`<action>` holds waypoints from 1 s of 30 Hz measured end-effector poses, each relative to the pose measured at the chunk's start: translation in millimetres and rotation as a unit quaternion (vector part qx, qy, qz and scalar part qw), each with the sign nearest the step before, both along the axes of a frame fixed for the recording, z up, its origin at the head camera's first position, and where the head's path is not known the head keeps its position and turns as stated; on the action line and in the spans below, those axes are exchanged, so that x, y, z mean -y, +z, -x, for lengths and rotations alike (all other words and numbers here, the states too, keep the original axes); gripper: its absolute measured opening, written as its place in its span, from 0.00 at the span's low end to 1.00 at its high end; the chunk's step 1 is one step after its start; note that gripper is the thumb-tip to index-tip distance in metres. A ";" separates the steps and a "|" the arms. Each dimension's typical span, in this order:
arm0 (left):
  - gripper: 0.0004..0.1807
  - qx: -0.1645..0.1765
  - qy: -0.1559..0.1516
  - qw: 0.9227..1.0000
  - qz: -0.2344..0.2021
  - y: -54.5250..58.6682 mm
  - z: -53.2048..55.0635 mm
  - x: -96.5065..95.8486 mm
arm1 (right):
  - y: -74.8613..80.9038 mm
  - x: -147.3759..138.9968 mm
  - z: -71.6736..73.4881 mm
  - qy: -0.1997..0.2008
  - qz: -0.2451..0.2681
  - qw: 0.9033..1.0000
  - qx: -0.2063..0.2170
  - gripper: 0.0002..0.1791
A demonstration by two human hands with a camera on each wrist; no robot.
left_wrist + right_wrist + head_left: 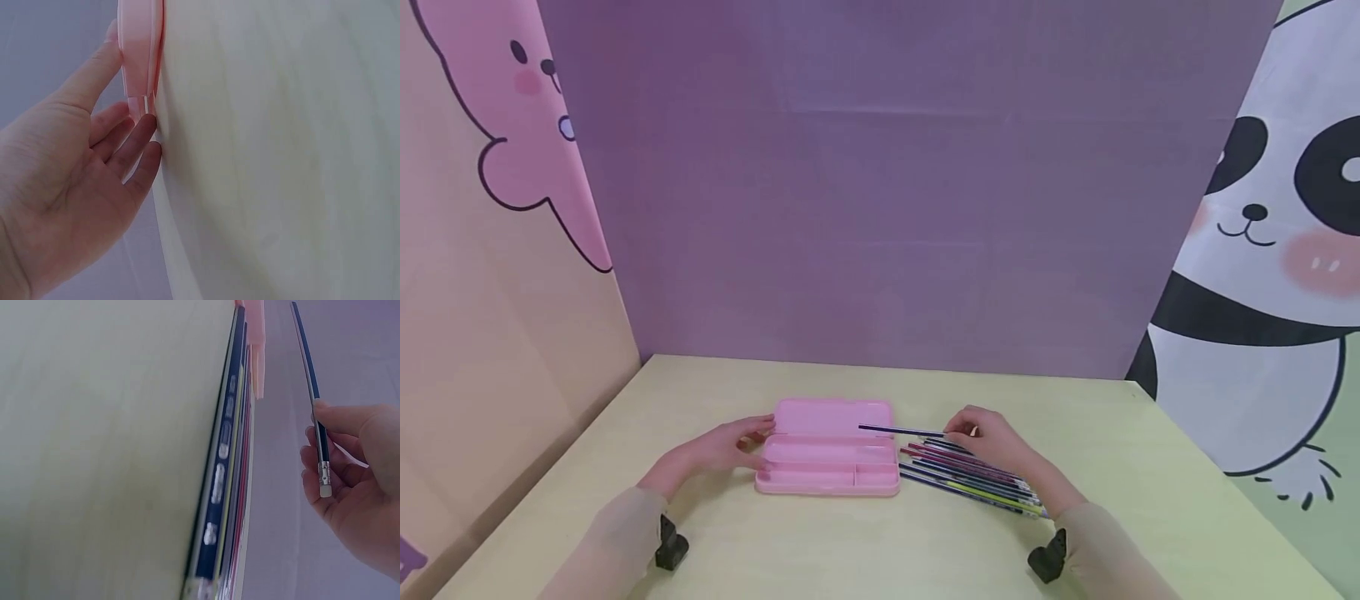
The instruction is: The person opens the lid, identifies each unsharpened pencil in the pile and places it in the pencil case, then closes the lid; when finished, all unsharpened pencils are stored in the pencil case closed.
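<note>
A pink pencil case [831, 489] lies on the table with its lid [831, 415] folded back; the tray has a divider. My left hand [733, 444] rests at the case's left end. In the left wrist view the thumb touches the case [139, 47], and the other loosely bent fingers lie beside its end. My right hand [992, 437] pinches a dark blue pencil [898, 430] near its eraser end, between thumb and fingers. The pencil [306, 356] points left over the case, above the table. Below the right hand lies a pile of pencils [970, 483].
The pile, with dark blue, red and yellow-green pencils, lies to the right of the case, its left ends close to it. The pale table [820, 550] ends at a purple backdrop [880, 208]. A panda picture [1247, 275] covers the right wall.
</note>
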State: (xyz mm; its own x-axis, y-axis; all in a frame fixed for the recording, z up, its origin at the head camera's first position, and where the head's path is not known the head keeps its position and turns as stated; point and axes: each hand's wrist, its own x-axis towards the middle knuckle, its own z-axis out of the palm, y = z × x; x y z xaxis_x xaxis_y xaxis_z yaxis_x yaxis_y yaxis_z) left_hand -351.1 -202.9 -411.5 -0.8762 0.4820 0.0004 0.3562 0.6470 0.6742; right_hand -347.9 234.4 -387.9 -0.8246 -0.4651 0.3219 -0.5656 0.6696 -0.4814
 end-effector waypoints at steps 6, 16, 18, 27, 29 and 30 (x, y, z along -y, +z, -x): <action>0.47 -0.012 -0.015 1.000 0.004 2.3 2.0 -1.6 | 2.3 16.7 2.9 0.014 0.002 1.000 -0.007 0.03; 0.45 -0.011 -0.009 1.000 0.005 1.6 0.3 -1.2 | 2.7 46.6 2.7 0.052 0.001 0.999 -0.017 0.03; 0.45 -0.011 -0.007 1.000 0.005 1.7 0.1 -0.6 | 2.3 52.1 3.8 0.060 -0.001 0.998 -0.018 0.03; 0.46 -0.008 -0.002 1.000 0.006 0.7 0.6 -0.2 | -1.9 72.4 9.6 0.074 0.003 0.997 -0.016 0.03; 0.46 -0.010 -0.002 1.000 0.006 0.6 0.9 -0.4 | -2.0 76.4 10.2 0.074 0.003 0.997 -0.008 0.03; 0.46 -0.010 -0.002 1.000 0.006 0.2 1.2 -0.5 | -1.8 78.4 10.3 0.074 0.003 0.997 -0.005 0.03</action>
